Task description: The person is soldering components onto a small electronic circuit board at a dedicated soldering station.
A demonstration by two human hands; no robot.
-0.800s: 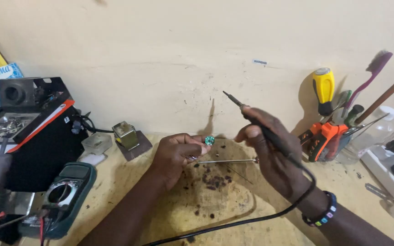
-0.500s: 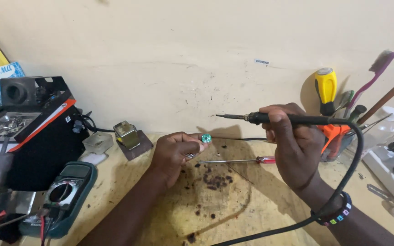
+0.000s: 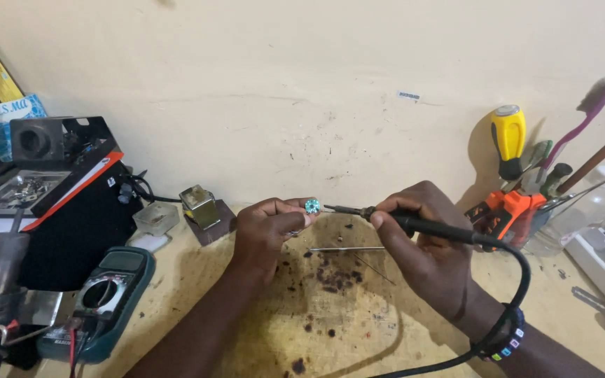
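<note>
Above the scorched patch (image 3: pixel 330 280) of the table (image 3: pixel 197 329), my left hand (image 3: pixel 267 234) pinches a small green part (image 3: pixel 312 206) in a closed grip. My right hand (image 3: pixel 425 245) is wrapped around the soldering iron (image 3: pixel 414 225), its tip just beside the part. I judge the hot tip could slip onto my left fingertips (image 3: pixel 295 213), since they sit so close. The cord (image 3: pixel 519 280) trailing right of the patch could tug the iron off line.

Green multimeter (image 3: pixel 106 297) lies low on the left, a black box with an orange edge (image 3: pixel 71 203) just behind it, a small brass-coloured block (image 3: pixel 201 206) to its upper right, and the yellow-handled screwdriver (image 3: pixel 509 140) stands far right by the wall.
</note>
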